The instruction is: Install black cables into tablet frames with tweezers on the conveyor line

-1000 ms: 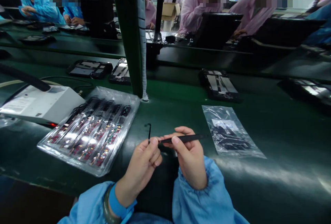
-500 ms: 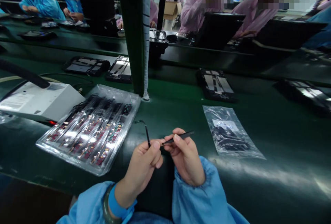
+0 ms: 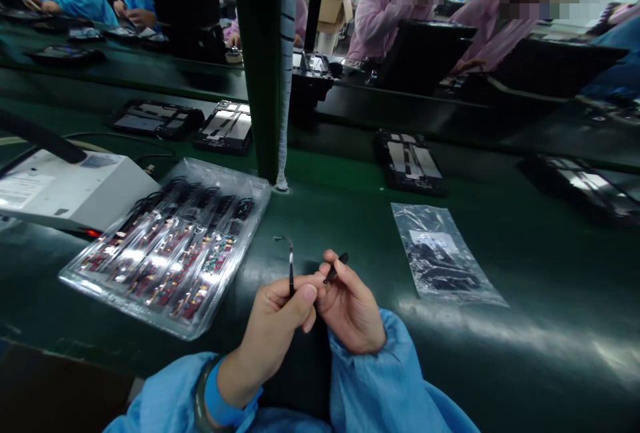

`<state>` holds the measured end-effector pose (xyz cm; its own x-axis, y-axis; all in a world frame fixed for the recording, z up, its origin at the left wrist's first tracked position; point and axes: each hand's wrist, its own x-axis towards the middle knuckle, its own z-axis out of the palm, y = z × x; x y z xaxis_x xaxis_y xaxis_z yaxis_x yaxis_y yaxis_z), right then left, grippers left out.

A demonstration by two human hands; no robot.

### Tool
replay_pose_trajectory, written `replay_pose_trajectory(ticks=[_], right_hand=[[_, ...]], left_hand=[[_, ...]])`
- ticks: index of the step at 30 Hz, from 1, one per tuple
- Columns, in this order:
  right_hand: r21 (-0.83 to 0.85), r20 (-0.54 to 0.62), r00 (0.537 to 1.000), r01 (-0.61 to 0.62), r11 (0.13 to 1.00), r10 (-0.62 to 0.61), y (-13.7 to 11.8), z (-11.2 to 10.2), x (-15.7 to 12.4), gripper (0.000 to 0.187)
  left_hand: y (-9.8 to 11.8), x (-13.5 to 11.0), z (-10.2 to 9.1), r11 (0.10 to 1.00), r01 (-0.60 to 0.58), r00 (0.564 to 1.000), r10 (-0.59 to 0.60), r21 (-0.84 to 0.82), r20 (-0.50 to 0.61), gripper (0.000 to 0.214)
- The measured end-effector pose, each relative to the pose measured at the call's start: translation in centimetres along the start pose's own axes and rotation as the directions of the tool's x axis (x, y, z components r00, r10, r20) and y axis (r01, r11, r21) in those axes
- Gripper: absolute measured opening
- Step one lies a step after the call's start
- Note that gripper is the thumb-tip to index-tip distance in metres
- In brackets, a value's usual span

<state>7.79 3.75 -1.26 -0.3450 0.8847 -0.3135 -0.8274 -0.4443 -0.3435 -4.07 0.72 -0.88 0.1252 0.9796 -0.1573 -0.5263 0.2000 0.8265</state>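
My left hand (image 3: 280,320) is closed in a pinch on a thin black cable (image 3: 291,266), which stands up from the fingers and bends left at its top end. Beside it, my right hand (image 3: 353,310) is closed around what look like slim black tweezers (image 3: 338,268), seen nearly end-on. Their lower tip points toward the left fingertips, with a tiny dark spot there too small to make out. The fingertips of both hands meet or nearly meet above the green bench.
Left of my hands lies a clear plastic tray (image 3: 210,316) of small red circuit boards with black leads. A white box (image 3: 120,186) stands behind it. At right is a clear bag (image 3: 443,263) of black parts. Dark device housings (image 3: 410,160) and a green post (image 3: 260,73) stand farther back.
The tweezers have swung from pointing out right to a steeper, nearly end-on angle. The cable has turned more upright, its bent end shifting right. My right hand has moved slightly left.
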Motion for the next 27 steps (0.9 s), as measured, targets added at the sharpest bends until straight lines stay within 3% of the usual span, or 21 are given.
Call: replay_pose_trajectory(ticks=[22,27], right_hand=[[-0.053,0.007,0.996,0.094,0.994,-0.094,-0.2,-0.1,-0.3,0.03],[-0.066,-0.017,0.986,0.162,0.985,-0.163,-2.6,-0.7,-1.3,0.028]], left_hand=[[-0.2,0.2,0.4,0.999,-0.015,0.999,0.017,0.048,-0.041,0.029],[0.4,0.6,0.8,0.997,0.044,0.985,-0.032,0.068,-0.171,0.035]])
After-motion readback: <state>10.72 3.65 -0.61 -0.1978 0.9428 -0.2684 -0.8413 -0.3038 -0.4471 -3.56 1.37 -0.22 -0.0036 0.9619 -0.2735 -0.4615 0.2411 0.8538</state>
